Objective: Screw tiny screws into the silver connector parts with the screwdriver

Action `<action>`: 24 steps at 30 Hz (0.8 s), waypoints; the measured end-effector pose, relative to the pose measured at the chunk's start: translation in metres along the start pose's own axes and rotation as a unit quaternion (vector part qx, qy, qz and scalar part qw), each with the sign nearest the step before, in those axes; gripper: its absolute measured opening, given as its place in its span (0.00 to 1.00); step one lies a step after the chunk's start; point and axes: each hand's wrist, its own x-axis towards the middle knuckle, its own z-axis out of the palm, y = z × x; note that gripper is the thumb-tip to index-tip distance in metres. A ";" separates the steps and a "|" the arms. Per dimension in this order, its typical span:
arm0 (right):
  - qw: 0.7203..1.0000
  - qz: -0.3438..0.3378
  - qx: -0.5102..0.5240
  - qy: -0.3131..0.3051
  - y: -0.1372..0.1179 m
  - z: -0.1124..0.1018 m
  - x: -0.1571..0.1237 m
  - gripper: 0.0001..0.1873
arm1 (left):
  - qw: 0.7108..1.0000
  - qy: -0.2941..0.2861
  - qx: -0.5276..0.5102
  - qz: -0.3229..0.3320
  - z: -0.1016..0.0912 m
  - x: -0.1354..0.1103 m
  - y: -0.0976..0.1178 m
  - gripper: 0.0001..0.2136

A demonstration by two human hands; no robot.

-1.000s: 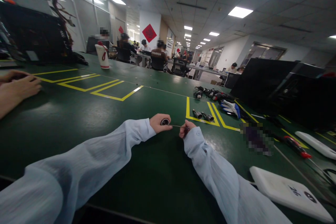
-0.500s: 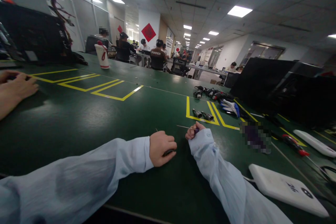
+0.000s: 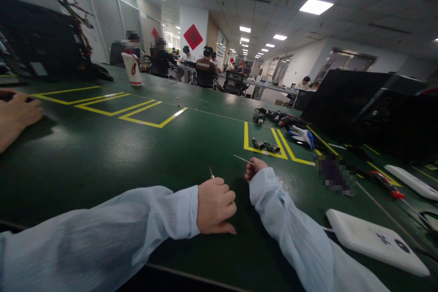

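My left hand [image 3: 215, 205] rests on the green table [image 3: 137, 146] as a closed fist, knuckles up; a thin metal tip [image 3: 211, 173] pokes out above it, and whatever else it holds is hidden. My right hand [image 3: 253, 168] lies just to the right, fingers pinched around a small screwdriver whose thin shaft [image 3: 243, 159] points up and left. Both arms wear pale blue sleeves. The two hands are a short gap apart.
Two small metal cylinders [image 3: 266, 145] lie in a yellow-taped box ahead. Black connectors [image 3: 273, 117], a blue-white glove [image 3: 301, 136], a red-handled screwdriver [image 3: 385, 185] and white flat devices [image 3: 372, 239] sit right. Another person's hand [image 3: 15, 112] rests at left. A white cup [image 3: 132, 69] stands far back.
My left hand pulled back toward me from the screwdriver tip and turned knuckles up, hiding the small round part it held. My right hand drew back a little, screwdriver shaft now free.
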 end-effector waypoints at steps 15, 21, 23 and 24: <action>0.878 -0.152 -0.385 -0.239 -0.006 0.012 -0.036 0.07 | 0.852 0.059 -0.408 -0.323 0.002 -0.015 -0.065 0.12; 0.767 -0.128 -0.487 -0.398 -0.015 0.007 -0.056 0.09 | 0.728 0.108 -0.586 -0.339 0.001 -0.015 -0.075 0.12; 0.732 -0.161 -0.520 -0.409 -0.018 0.007 -0.060 0.10 | 0.717 0.123 -0.597 -0.337 0.000 -0.012 -0.072 0.12; 0.718 -0.178 -0.531 -0.413 -0.019 0.007 -0.061 0.11 | 0.717 0.128 -0.600 -0.332 -0.001 -0.011 -0.070 0.12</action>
